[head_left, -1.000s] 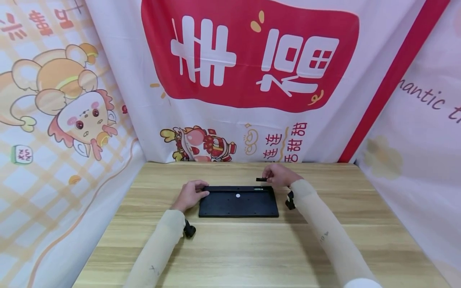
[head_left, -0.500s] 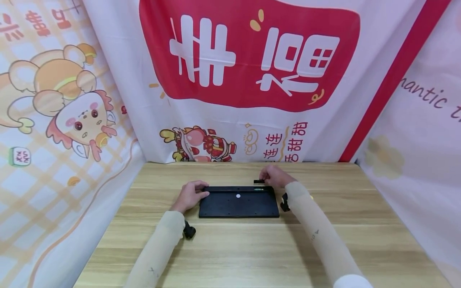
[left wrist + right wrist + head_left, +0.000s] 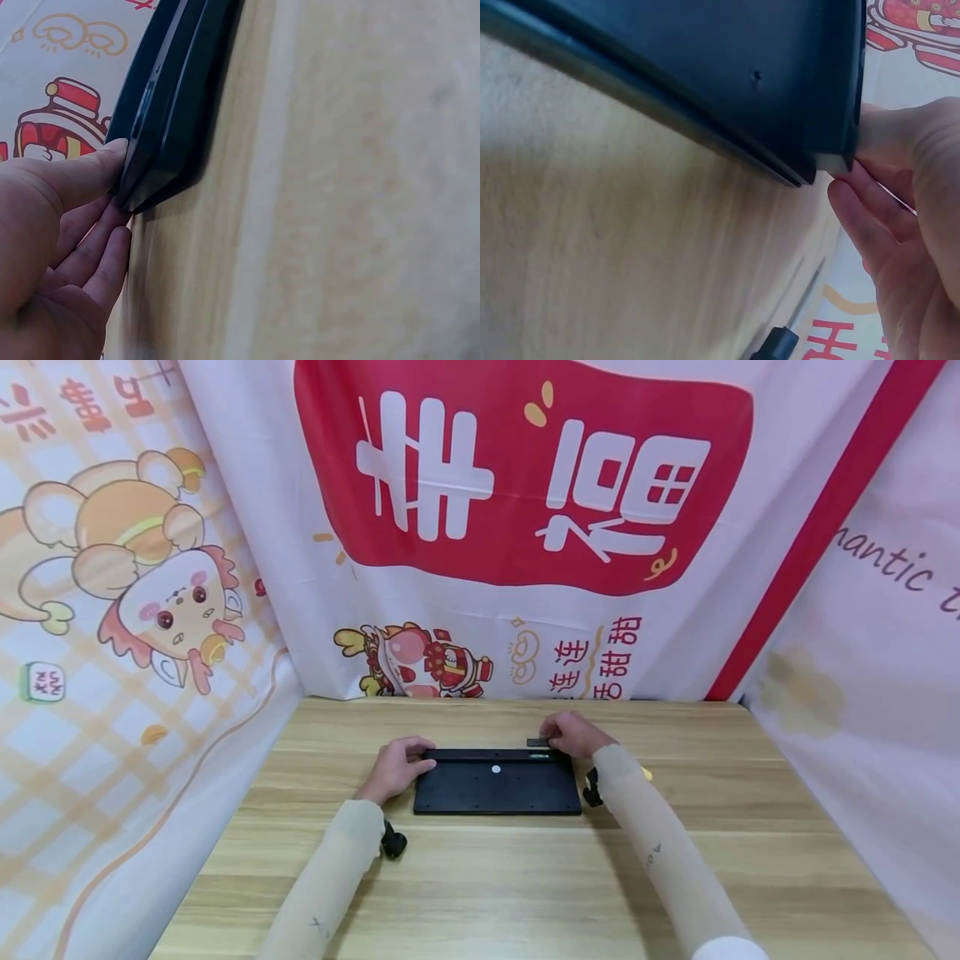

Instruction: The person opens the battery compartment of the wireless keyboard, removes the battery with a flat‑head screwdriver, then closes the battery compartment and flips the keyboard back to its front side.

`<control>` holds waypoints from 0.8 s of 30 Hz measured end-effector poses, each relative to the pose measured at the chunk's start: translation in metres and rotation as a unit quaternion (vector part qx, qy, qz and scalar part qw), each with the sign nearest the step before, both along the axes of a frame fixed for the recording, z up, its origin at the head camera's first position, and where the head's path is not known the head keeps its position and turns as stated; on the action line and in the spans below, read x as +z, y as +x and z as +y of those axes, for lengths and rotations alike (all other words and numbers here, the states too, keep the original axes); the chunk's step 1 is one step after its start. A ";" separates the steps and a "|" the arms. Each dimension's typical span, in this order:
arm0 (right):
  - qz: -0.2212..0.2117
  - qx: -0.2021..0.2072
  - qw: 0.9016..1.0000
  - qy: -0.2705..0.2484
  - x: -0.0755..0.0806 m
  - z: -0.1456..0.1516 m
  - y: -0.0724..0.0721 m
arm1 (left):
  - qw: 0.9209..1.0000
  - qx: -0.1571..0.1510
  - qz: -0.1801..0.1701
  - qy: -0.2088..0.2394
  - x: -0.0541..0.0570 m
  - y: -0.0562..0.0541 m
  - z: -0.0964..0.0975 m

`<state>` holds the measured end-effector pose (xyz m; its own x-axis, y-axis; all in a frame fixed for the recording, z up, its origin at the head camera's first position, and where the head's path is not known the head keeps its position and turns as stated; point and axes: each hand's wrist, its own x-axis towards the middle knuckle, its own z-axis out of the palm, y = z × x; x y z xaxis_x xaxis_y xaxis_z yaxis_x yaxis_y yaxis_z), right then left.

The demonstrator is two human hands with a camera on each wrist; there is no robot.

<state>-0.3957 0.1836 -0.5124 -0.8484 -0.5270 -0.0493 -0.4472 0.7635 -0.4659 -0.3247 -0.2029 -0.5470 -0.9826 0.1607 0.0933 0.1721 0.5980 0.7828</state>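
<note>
A black keyboard (image 3: 495, 789) lies face down on the wooden table, its underside with a round white sticker facing up. My left hand (image 3: 393, 768) holds its far left corner; in the left wrist view the thumb (image 3: 112, 150) rests against the edge with fingers below. At the far right, a small slot (image 3: 539, 756) in the underside shows something greenish, probably a battery. Just behind this slot my right hand (image 3: 573, 734) pinches a small black battery cover (image 3: 537, 742). In the right wrist view the keyboard's corner hides the cover and some fingertips.
A screwdriver (image 3: 780, 341) with a dark handle and thin metal shaft lies on the table by my right hand. A yellow bit (image 3: 647, 773) shows beside my right sleeve. Printed cloth (image 3: 510, 635) hangs behind the table's far edge and along both sides.
My right hand has moved slightly left and toward the keyboard, lowering the cover close to the slot and tilting it. The left hand and keyboard have stayed put.
</note>
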 end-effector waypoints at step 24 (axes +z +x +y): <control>0.018 -0.038 0.997 0.067 0.042 0.094 0.038 | 1.000 -0.007 -0.001 -0.002 -0.001 -0.001 -0.002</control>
